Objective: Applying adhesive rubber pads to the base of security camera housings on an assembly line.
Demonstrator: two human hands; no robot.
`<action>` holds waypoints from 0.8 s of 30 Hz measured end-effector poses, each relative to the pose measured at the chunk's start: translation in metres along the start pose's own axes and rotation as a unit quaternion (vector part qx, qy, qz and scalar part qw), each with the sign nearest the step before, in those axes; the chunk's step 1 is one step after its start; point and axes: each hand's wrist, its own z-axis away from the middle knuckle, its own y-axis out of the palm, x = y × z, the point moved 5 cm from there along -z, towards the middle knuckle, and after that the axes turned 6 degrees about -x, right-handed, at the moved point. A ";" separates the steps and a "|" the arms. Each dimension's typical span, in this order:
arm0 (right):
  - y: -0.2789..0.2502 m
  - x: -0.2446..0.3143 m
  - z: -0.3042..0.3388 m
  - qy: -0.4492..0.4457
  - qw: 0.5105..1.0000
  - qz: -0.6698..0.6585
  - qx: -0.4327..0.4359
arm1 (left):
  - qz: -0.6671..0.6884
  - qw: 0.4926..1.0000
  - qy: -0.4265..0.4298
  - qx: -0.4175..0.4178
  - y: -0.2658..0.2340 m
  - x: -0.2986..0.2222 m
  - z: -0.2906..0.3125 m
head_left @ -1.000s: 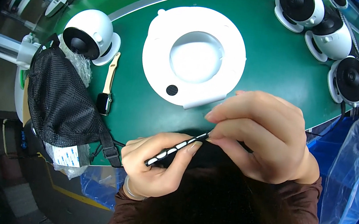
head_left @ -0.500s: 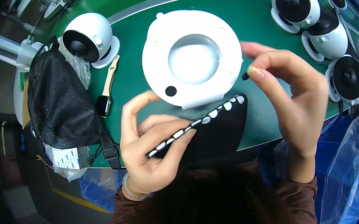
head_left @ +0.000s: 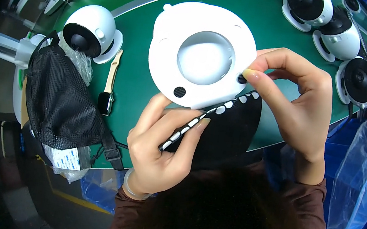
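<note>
A white round plastic housing (head_left: 164, 62) with a deep central bowl lies on the green table. One black round pad (head_left: 180, 92) is stuck near its lower left. My right hand (head_left: 293, 93) pinches a second black round pad (head_left: 241, 78) between thumb and finger, right at the housing's lower right. My left hand (head_left: 161, 148) is closed on a black sheet (head_left: 229, 129), bent so that a row of white-backed dots shows along its fold. The left index fingertip reaches the housing's lower edge.
On the left stand a white ball-shaped camera (head_left: 91, 30), a smartwatch (head_left: 105, 102) with a pale strap and a black mesh bag (head_left: 59, 99). Several similar cameras (head_left: 357, 81) stand at the right, above a blue bin (head_left: 359, 172) lined with clear plastic.
My right hand has moved left and brought the small pad from beside the housing onto its lower right. My left hand, with the sheet, has shifted slightly right.
</note>
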 end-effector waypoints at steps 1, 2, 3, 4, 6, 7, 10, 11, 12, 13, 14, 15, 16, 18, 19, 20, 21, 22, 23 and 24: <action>0.001 0.001 0.000 -0.004 1.000 0.002 -0.001 | -0.002 1.000 0.003 -0.001 -0.001 0.000 0.000; 0.001 0.001 0.000 -0.004 1.000 0.002 0.001 | -0.002 1.000 0.002 -0.002 -0.001 0.001 0.000; 0.002 0.000 0.000 -0.004 1.000 0.007 -0.002 | -0.001 1.000 0.001 0.004 -0.001 0.001 0.000; 0.002 0.000 0.000 -0.004 1.000 0.012 -0.005 | 0.000 1.000 0.000 0.009 0.000 0.002 0.000; 0.001 0.001 0.001 -0.004 1.000 0.017 -0.006 | -0.003 1.000 0.004 0.005 0.000 0.001 0.000; 0.000 0.001 0.001 -0.004 1.000 0.022 -0.008 | -0.005 1.000 0.009 0.001 0.000 0.000 0.000; 0.001 0.003 0.003 -0.017 0.999 0.045 -0.014 | -0.008 1.000 0.014 0.007 0.000 0.000 0.001; 0.002 0.003 0.003 -0.017 0.999 0.046 -0.012 | -0.008 1.000 0.012 0.007 0.000 0.001 0.001; 0.003 0.004 0.003 -0.025 0.998 0.054 -0.019 | -0.008 1.000 0.012 0.006 0.000 0.001 0.001; 0.003 0.005 0.004 -0.034 0.997 0.061 -0.025 | -0.008 1.000 0.012 0.005 0.000 0.001 0.001; 0.004 0.004 0.004 -0.034 0.997 0.060 -0.024 | -0.009 1.000 0.012 0.004 -0.001 0.001 0.001; 0.005 0.002 0.003 -0.028 0.999 0.035 -0.014 | -0.013 1.000 0.002 0.013 -0.002 0.001 0.001; 0.007 0.000 0.002 -0.022 1.000 0.009 -0.004 | -0.018 1.000 -0.007 0.022 -0.003 0.002 0.002; 0.003 -0.017 -0.002 0.072 0.992 -0.103 -0.005 | -0.027 0.999 0.007 0.021 -0.004 0.002 0.003; 0.001 -0.022 -0.001 0.095 0.988 -0.125 -0.006 | -0.039 0.999 0.021 0.018 -0.006 0.000 0.005; -0.003 -0.021 0.000 0.072 0.990 -0.115 -0.037 | -0.071 0.997 0.010 0.035 -0.011 -0.006 0.006; -0.007 -0.017 0.003 0.050 0.991 -0.104 -0.069 | -0.048 0.998 -0.007 0.029 -0.015 -0.007 0.010; -0.011 -0.009 0.006 0.011 0.989 -0.091 -0.115 | -0.025 0.999 -0.024 0.022 -0.017 -0.007 0.013; -0.014 0.004 0.010 -0.064 0.995 -0.033 -0.072 | -0.009 0.998 -0.022 0.053 -0.020 -0.008 0.016; -0.018 0.017 0.013 -0.139 0.990 0.027 -0.029 | -0.008 0.998 -0.020 0.054 -0.022 -0.009 0.017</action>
